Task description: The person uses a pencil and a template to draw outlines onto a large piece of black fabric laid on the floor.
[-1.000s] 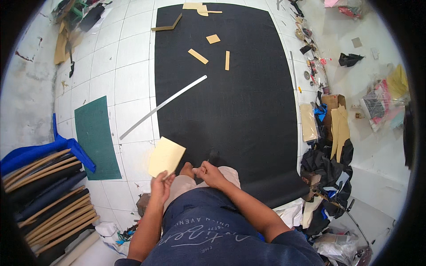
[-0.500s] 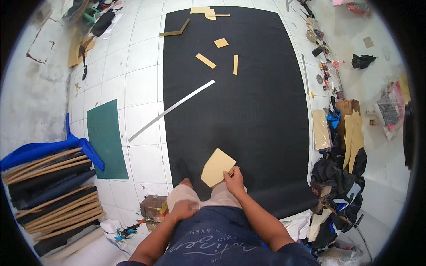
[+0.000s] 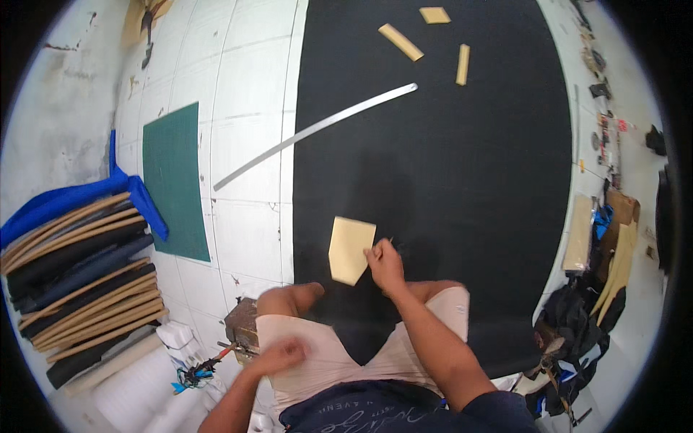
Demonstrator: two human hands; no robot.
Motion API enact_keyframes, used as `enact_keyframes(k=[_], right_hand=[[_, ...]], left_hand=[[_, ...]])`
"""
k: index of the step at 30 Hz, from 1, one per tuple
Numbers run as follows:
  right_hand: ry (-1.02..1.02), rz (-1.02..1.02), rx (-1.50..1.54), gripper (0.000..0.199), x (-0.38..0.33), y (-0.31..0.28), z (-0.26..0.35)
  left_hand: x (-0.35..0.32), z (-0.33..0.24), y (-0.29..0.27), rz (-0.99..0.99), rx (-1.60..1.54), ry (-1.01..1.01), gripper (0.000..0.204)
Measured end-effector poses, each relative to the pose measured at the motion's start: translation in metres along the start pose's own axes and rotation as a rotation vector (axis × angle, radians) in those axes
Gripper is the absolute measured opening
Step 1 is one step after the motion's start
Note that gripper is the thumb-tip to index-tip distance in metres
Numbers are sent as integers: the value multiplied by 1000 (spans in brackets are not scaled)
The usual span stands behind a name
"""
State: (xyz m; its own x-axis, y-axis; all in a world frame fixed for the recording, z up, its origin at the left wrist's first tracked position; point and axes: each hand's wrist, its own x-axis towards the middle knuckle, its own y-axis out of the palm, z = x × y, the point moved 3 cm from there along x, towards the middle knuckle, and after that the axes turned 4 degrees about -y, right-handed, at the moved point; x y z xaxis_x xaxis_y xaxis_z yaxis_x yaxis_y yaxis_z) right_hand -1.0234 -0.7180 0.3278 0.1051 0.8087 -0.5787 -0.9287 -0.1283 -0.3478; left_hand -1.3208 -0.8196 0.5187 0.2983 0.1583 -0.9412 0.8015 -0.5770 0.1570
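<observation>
My right hand (image 3: 388,267) pinches the right edge of a tan cardboard pattern piece (image 3: 351,249), many-sided with a narrower lower end. The piece is over the black sheet material (image 3: 433,195) spread in front of me; whether it touches the sheet I cannot tell. A thin tip shows above the right hand's fingers, too small to name. Over the left thigh of the pale shorts is my left hand (image 3: 283,355), its fingers smeared by motion. A long metal ruler (image 3: 317,132) lies slantwise across the sheet's left edge onto the white tiles.
Farther up the sheet lie two narrow cardboard strips (image 3: 401,42) and a small cardboard piece (image 3: 434,15). A green cutting mat (image 3: 173,184) is on the tiles to the left, beside stacked rolls (image 3: 94,289). Black bags (image 3: 574,317) and cardboard sheets (image 3: 619,267) line the right side.
My body has lowered and the legs are now bent apart at the sheet's near edge. The cardboard piece has turned more upright. My left hand has slid down along the thigh.
</observation>
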Motion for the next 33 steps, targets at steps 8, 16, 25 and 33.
enact_keyframes(k=[8,16,25,33], right_hand=[[-135,19,-76,29,217,137,-53],[-521,-31,-237,29,292,226,-115],[-833,-229,-486,21,277,244,-145],[-849,-286,-635,22,289,285,-141]], left_hand=[[230,-66,-287,-861,41,346,22],[439,-42,-351,-829,631,327,27],[504,-5,-330,-1057,773,798,38],[525,2,-340,-1004,866,941,41]])
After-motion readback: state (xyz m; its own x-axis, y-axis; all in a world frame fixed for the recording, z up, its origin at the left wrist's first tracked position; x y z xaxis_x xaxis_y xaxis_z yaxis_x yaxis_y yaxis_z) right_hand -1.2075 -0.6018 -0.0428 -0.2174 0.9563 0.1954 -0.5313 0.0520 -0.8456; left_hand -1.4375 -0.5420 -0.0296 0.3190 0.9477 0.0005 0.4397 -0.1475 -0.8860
